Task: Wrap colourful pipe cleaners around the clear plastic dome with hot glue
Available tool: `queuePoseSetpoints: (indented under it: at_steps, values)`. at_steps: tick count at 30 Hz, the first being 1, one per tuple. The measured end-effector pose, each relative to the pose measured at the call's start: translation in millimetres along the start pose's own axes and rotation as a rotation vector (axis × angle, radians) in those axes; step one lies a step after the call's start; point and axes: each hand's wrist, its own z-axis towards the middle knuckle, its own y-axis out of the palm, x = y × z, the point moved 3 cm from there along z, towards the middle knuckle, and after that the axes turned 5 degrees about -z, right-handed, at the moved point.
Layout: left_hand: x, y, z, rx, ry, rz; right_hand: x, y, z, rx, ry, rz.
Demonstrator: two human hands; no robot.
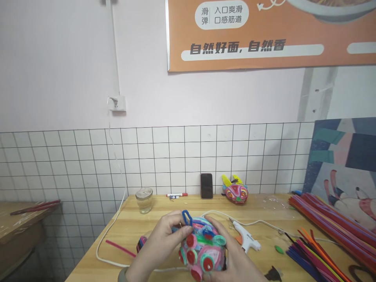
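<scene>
I have the round, many-coloured ball of coiled pipe cleaners (202, 250) cradled at the near edge of the pale wooden bench (164, 209). My right hand (239, 260) wraps the ball's right side from below, fingers closed on it. My left hand (166, 241) pinches a bent blue pipe cleaner (186, 216) against the top of the ball, grip tight on the stem. I judge this the step of fitting the blue piece on; seating it calls for a steady ball and a firm press, perhaps glue.

The white glue gun (246, 239) lies just right of the ball, its white cord (105, 235) looping left across the bench. Loose pipe cleaner stems (311, 252) fan out to the right. Far back stand a glass jar (144, 199), a dark phone (206, 185) and a small pipe-cleaner mask (235, 190). Nothing blocks my hands.
</scene>
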Motion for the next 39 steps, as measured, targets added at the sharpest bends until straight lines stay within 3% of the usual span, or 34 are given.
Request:
queuePoseSetpoints:
  at_steps: [4, 10, 17, 22, 27, 39]
  values:
    - [-10.2, 2.2, 1.2, 0.046, -0.046, -0.045, 3.6, 4.0, 0.7, -0.057, 0.065, 0.177]
    - [-21.7, 2.5, 2.0, 0.094, -0.143, -0.105, -3.9, 5.8, 2.6, -0.188, 0.038, 0.395]
    - [-21.5, -1.2, 2.4, 0.189, -0.261, -0.235, -14.5, 7.8, 0.7, -0.329, 0.118, 0.625]
    - [-19.0, -7.5, -0.1, 0.259, -0.319, -0.384, -8.3, 5.1, 0.9, -0.3, 0.151, 0.814]
    - [-18.7, -6.5, 2.2, 0.201, -0.27, -0.431, 3.6, 1.7, -0.9, -0.244, 0.261, 0.83]
    - [-20.9, -2.0, 5.6, 0.205, -0.226, -0.497, -2.0, 3.9, -0.4, -0.268, 0.242, 0.909]
